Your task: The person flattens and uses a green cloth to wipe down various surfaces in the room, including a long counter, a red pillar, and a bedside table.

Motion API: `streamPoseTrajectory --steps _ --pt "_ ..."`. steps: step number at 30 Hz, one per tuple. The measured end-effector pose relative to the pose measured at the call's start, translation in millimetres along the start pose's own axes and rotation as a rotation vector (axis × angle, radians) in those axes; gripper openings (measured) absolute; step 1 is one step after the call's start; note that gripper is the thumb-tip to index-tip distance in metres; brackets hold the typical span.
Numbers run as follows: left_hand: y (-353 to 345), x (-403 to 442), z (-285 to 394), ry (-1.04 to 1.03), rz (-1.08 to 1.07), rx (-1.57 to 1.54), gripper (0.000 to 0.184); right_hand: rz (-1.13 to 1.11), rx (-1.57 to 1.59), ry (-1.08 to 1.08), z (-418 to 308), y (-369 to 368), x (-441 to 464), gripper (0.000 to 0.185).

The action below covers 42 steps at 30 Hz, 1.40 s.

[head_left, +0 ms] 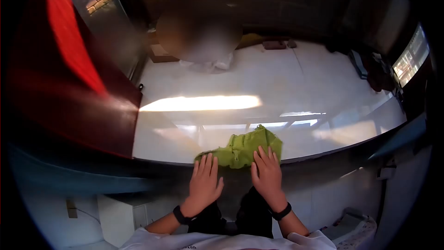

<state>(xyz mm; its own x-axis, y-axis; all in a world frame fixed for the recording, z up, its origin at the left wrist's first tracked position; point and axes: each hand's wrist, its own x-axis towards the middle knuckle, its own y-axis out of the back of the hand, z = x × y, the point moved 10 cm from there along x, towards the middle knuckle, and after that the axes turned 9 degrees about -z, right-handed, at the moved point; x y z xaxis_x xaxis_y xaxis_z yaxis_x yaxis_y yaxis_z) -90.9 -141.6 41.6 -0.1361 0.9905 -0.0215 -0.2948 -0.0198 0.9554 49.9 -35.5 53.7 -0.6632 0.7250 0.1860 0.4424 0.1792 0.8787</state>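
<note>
A green cloth [245,148], bunched and wrinkled, lies at the front edge of a glossy white tabletop [286,83]. My left hand [204,178] rests its fingertips on the cloth's left end, fingers stretched out and thumb apart. On the right part of the cloth lies my right hand [267,171], its fingers also extended and pressing down flat. Neither hand wraps round the fabric. Each wrist wears a dark band.
A dark red panel [92,106] borders the table's left side. Toward the back are a whitish crumpled item [212,65], a box [162,54] and a small reddish-brown object [274,45]. Dark items [377,71] sit at the right edge. Sunlight reflects off the surface.
</note>
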Motion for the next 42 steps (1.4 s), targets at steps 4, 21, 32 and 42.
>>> streamPoseTrajectory --steps 4,21,32,42 --pt "-26.8 22.6 -10.5 0.136 0.003 -0.002 0.065 -0.191 0.03 -0.024 7.3 -18.8 -0.4 0.044" --pt "-40.5 71.6 -32.0 0.125 -0.287 -0.054 0.062 -0.167 -0.071 0.103 27.6 -8.3 -17.5 0.052" --pt "-49.5 99.6 -10.9 0.095 -0.187 -0.023 0.068 -0.212 -0.078 -0.047 69.5 -4.3 17.4 0.043" --pt "-78.3 131.9 15.2 0.233 -0.519 -0.078 0.091 -0.225 0.011 -0.024 138.6 17.4 39.4 0.045"
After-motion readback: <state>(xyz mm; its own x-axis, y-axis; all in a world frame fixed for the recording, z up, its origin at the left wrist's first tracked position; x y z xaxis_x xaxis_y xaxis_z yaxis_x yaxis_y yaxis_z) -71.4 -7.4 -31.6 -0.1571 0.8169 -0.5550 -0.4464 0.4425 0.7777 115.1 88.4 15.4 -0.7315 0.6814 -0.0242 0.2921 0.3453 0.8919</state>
